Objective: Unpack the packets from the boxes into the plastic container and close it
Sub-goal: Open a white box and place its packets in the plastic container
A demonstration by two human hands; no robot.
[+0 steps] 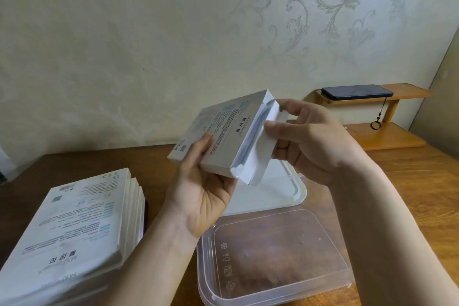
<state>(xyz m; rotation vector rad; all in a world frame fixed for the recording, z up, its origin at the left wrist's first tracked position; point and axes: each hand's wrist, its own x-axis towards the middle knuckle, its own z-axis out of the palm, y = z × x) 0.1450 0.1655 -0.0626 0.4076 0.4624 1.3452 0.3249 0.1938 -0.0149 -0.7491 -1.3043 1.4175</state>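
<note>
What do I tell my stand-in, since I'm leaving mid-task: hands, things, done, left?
Left hand holds one box; right hand pinches its opened end flap.
Stack of boxes lies at left; clear container holds nothing, its lid off behind it.
Done: one box opened. Left: empty every box into the container, close it.

One open box (223, 129), a stack (82, 226) of maybe four more, one clear container (273, 251), one white lid (280, 189), one phone (357, 92).
</note>
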